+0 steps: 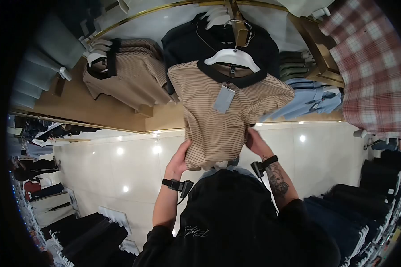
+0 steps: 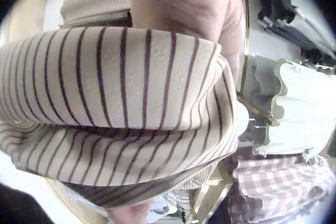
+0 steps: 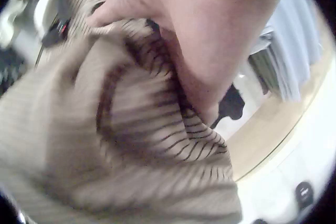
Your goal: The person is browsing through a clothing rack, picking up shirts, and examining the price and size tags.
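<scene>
A tan polo shirt (image 1: 216,122) with thin dark stripes and a black collar hangs from a white hanger (image 1: 233,57), a grey-blue tag (image 1: 224,99) below its collar. My left hand (image 1: 178,158) grips the shirt's lower left side. On the opposite side, my right hand (image 1: 257,141) holds the fabric near the hem. In the left wrist view, the striped cloth (image 2: 131,77) bunches into folds beneath the left hand (image 2: 184,8). The right wrist view has the right hand (image 3: 205,29) over blurred, gathered cloth (image 3: 131,113), its fingertips partly hidden by the fabric.
Behind the shirt hangs a black shirt (image 1: 178,42) on the same wooden arm (image 1: 240,33). Brown striped shirts (image 1: 129,84) hang to the left, blue shirts (image 1: 303,100) and a plaid garment (image 1: 376,66) to the right. Racks of dark trousers (image 1: 343,213) stand near both sides of the tiled floor (image 1: 98,164).
</scene>
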The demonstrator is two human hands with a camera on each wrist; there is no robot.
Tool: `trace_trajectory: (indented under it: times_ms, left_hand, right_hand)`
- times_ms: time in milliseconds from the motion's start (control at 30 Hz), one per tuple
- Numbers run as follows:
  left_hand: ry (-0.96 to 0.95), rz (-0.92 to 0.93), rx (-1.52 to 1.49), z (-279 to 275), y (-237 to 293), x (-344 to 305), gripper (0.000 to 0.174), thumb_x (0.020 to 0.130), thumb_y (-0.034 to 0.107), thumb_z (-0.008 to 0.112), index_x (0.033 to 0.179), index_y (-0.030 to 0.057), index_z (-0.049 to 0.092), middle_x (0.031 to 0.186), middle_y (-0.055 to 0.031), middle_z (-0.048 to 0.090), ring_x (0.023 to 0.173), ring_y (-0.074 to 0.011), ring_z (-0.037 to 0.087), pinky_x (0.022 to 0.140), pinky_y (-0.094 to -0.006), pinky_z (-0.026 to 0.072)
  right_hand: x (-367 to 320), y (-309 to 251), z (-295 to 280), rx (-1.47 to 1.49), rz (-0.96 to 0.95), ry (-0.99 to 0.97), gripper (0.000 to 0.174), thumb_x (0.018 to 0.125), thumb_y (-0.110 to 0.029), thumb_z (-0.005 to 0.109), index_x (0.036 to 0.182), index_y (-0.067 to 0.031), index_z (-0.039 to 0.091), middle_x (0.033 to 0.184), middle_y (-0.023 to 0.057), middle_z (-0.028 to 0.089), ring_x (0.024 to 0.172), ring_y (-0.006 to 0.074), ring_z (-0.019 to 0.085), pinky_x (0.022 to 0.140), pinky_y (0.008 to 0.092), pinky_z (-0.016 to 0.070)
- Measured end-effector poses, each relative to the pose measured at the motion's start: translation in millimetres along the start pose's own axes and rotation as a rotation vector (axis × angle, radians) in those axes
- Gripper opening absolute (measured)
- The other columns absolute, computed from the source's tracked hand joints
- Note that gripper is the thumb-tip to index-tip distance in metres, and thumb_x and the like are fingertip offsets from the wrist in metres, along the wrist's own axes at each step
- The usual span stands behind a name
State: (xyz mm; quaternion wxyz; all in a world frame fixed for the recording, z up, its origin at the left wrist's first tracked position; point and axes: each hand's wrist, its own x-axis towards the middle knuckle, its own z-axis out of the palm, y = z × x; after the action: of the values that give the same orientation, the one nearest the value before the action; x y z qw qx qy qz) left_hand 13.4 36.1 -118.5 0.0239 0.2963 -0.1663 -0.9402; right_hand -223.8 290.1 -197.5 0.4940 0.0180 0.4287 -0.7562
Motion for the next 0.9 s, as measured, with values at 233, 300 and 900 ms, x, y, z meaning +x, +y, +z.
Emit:
trace_trajectory:
  times_ms: [233, 300, 900]
  left_hand:
    - [-0.103, 0.043, -0.079, -11, 10, 5, 0.042, 0.101, 0.012, 0.06, 0.139, -0.0045, 0.052, 0.136, -0.0181, 0.063, 0.127, -0.032, 0.061, 0.109, -0.0457, 0.051]
    - [-0.143, 0.028, 0.035, -4, 9, 5, 0.048, 0.099, 0.006, 0.063, 0.144, -0.0023, 0.048, 0.14, -0.0159, 0.06, 0.13, -0.0289, 0.058, 0.112, -0.0442, 0.0487]
    - [-0.12, 0.103, 0.165, 135, -2, 41, 0.031, 0.101, 0.012, 0.063, 0.127, -0.0054, 0.058, 0.118, -0.0154, 0.069, 0.107, -0.0259, 0.07, 0.094, -0.0389, 0.0591]
  right_hand:
    - [-6, -28, 76, -0.152, 0.274, -0.134, 0.045, 0.098, -0.02, 0.073, 0.136, 0.0016, 0.06, 0.131, 0.0102, 0.067, 0.117, 0.0206, 0.066, 0.099, 0.0353, 0.0556]
    - [-14, -46, 87, -0.113, 0.32, -0.156, 0.045, 0.098, -0.019, 0.072, 0.136, 0.0017, 0.059, 0.131, 0.0113, 0.067, 0.117, 0.0206, 0.066, 0.1, 0.035, 0.0559]
    - [-55, -45, 113, -0.646, -0.06, -0.329, 0.054, 0.1, -0.02, 0.07, 0.143, 0.0055, 0.05, 0.129, 0.0095, 0.066, 0.118, 0.0182, 0.063, 0.104, 0.0327, 0.0493]
